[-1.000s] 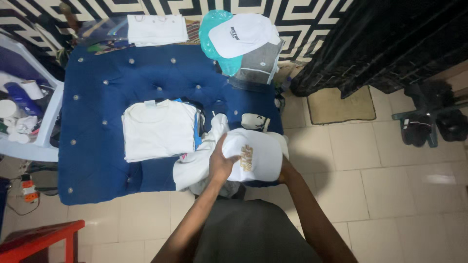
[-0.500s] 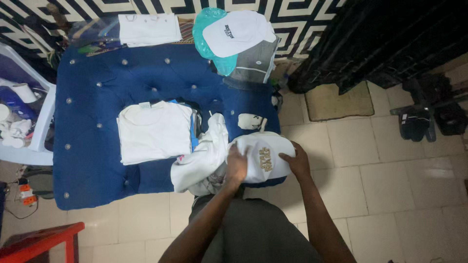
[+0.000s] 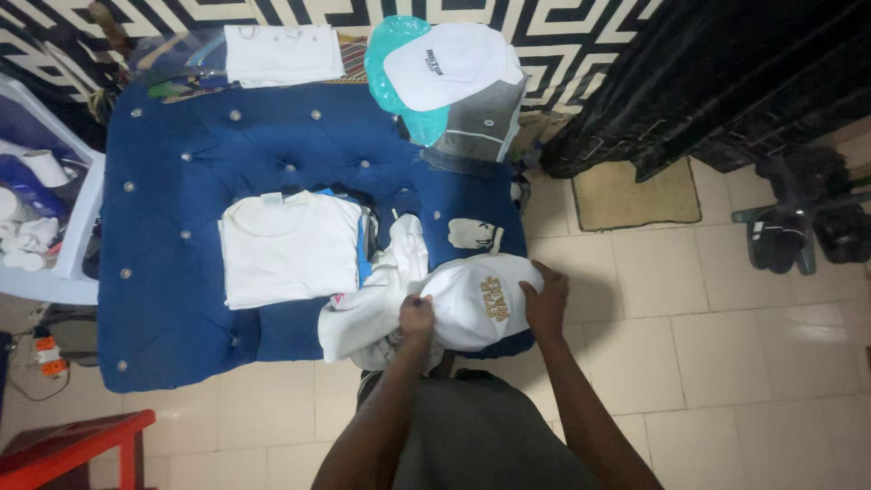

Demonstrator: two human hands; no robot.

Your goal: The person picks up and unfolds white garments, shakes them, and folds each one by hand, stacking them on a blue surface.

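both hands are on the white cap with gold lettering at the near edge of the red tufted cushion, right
Not quite: the tufted cushion is blue, not red. The head view shows the left hand and right hand both on the white cap with gold lettering at its near edge.

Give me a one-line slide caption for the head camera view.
Both hands, left hand and right hand, grip a white cap with gold lettering over a blue tufted cushion beside a folded white shirt.

White cap (image 3: pixel 476 299) at lower centre, gold embroidery on front. Tufted ottoman (image 3: pixel 181 209) deep blue, silver buttons. Folded shirt (image 3: pixel 288 247) at centre left, plain white. Top centre: teal bag (image 3: pixel 392 54) under white cap with dark lettering (image 3: pixel 449 62). Rug (image 3: pixel 581 27) along the top, black-and-white geometric. Floor tiles (image 3: pixel 726 345) cream.
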